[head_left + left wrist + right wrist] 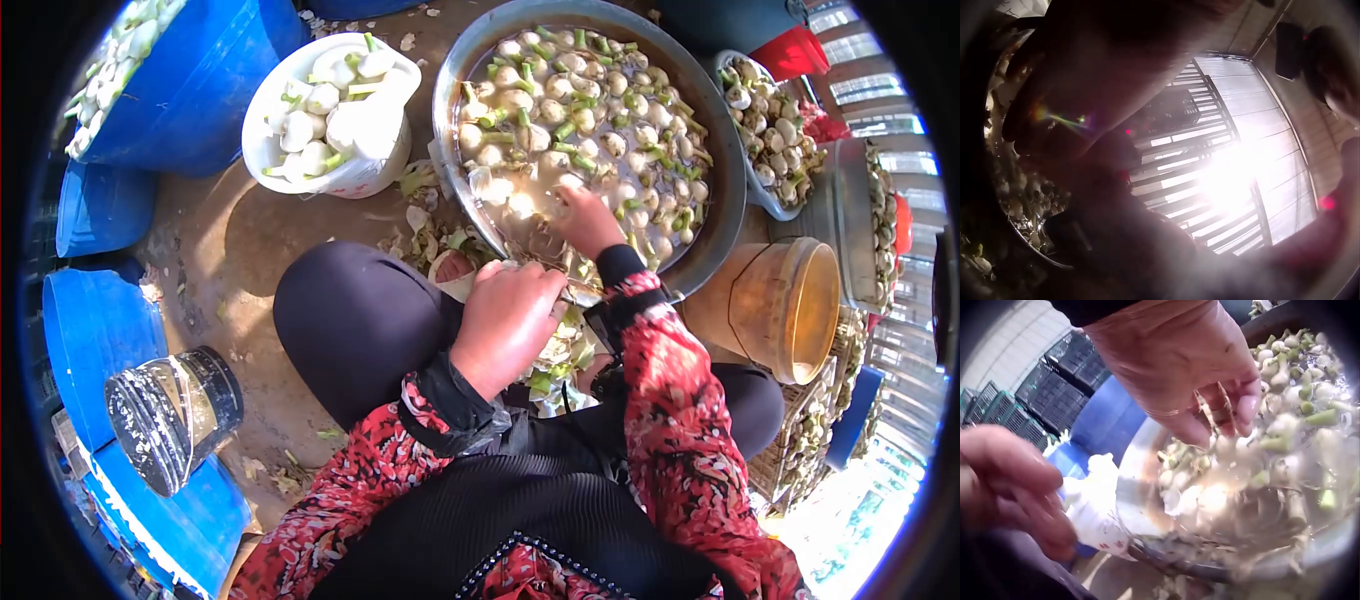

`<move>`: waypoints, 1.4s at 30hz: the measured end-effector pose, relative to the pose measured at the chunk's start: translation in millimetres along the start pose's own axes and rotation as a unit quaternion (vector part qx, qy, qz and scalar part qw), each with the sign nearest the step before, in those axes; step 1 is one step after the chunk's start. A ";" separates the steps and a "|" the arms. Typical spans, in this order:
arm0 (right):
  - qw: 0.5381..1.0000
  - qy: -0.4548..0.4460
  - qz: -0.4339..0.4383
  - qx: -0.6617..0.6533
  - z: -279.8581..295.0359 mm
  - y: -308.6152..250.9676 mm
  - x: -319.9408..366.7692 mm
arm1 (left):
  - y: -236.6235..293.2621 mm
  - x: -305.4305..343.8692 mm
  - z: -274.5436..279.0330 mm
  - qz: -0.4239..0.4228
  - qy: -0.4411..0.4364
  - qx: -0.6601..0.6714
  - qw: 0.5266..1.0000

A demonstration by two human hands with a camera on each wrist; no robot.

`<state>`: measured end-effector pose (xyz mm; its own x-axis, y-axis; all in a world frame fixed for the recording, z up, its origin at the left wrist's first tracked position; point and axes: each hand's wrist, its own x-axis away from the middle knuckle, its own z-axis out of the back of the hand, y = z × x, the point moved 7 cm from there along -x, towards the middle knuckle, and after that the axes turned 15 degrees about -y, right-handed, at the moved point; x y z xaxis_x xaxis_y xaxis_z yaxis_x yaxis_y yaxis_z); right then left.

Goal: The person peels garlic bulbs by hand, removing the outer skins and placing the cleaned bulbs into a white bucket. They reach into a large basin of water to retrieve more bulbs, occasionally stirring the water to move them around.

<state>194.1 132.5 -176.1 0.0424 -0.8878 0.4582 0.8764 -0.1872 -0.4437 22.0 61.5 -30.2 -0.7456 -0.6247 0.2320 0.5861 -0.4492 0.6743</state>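
Above basin (444,150) of water (537,238) and white bulbs (551,110) | holds thin brownish strips (1225,400) in right grip (588,220) | near knee (350,310), curls left grip (508,320), cannot tell if holding

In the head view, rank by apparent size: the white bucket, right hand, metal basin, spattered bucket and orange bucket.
Largest to smallest:
1. Metal basin
2. White bucket
3. Orange bucket and spattered bucket: too alike to rank
4. Right hand
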 end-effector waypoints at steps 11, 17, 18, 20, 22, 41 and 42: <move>0.900 -0.198 0.015 -0.387 9.2 -4.3 43.0 | -6.5 -1.5 27.5 0.031 0.157 0.142 0.977; 0.867 -0.065 0.098 -0.484 41.0 -34.5 133.0 | -17.8 -9.3 17.0 -0.037 0.183 0.416 0.890; 0.921 -0.009 0.106 -0.374 51.3 -40.8 139.2 | -13.2 -13.8 4.4 -0.053 0.093 0.521 0.847; 0.963 0.099 0.078 -0.239 75.9 -51.8 155.7 | -3.9 -11.4 5.7 -0.061 0.083 0.495 0.863; 0.899 0.112 0.055 -0.419 59.6 -40.1 159.1 | 9.5 -8.0 13.7 -0.076 0.105 0.385 0.914; 0.888 0.214 0.116 -0.389 57.3 -78.9 201.2 | 3.4 -0.4 24.7 -0.008 0.132 0.234 0.963; 0.894 0.219 0.112 -0.374 60.0 -82.0 203.0 | 4.1 0.1 23.7 -0.007 0.130 0.235 0.963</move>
<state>159.6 -7.2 -0.4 -0.1581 -0.9872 0.0211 0.2971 -0.0680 -0.9524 16.8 74.8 -10.8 -0.6124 -0.7867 0.0779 0.3224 -0.1586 0.9332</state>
